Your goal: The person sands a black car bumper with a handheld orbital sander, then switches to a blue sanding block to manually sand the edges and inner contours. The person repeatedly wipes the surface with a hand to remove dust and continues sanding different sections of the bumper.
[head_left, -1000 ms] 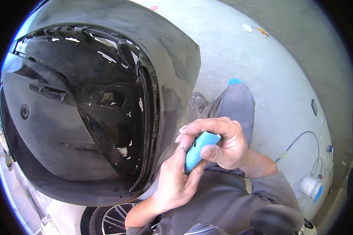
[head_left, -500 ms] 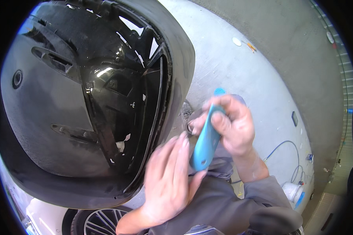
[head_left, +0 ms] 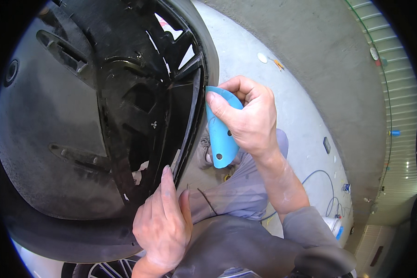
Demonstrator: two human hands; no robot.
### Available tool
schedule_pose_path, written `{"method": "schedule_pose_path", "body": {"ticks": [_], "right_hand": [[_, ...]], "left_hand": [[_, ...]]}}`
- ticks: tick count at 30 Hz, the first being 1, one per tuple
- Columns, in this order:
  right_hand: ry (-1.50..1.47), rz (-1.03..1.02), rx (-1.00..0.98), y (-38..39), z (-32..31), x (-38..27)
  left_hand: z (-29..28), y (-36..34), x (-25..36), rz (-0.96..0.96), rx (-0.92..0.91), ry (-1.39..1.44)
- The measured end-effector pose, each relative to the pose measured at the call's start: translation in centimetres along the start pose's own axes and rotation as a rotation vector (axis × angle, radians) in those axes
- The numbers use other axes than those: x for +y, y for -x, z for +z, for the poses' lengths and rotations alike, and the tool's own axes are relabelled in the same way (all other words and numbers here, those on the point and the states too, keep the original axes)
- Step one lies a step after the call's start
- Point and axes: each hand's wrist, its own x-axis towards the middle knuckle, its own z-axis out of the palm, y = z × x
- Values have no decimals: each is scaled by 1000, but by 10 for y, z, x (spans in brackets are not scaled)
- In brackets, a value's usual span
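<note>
A large black car bumper (head_left: 46, 125) fills the left side, its hollow, ribbed side facing me. Pinched between the thumb and fingers of my right hand (head_left: 252, 116) is a blue sanding disc (head_left: 221, 139) with round holes, curled over and held against or very close to the bumper's right edge. Whether it actually touches cannot be made out. My left hand (head_left: 162, 224) is lower down, its fingers stretched out flat at the same edge, with nothing in it. Pale dust marks both hands.
Below the bumper shows a car wheel (head_left: 109, 270). On the pale floor to the right lie a hose (head_left: 330, 173), a white bucket (head_left: 331, 225), a small dark flat object (head_left: 327, 145), a white round piece (head_left: 262, 58) and an orange item (head_left: 278, 65). My legs are under my arms.
My right hand has carried the sanding disc up and left to the bumper's edge, and the disc is more spread. My left hand has moved down and left, away from the disc, to the edge.
</note>
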Motion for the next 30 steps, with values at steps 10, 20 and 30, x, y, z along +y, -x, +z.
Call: {"method": "schedule_pose_path", "body": {"ticks": [10, 20, 30], "right_hand": [[336, -132, 46, -36, 1, -16], [194, -78, -63, -42, -6, -21], [410, -176, -31, -58, -10, -31]], "left_hand": [[1, 4, -4, -58, -4, 43], [5, 4, -9, -13, 69, 53], [7, 7, -9, 1, 70, 8]]}}
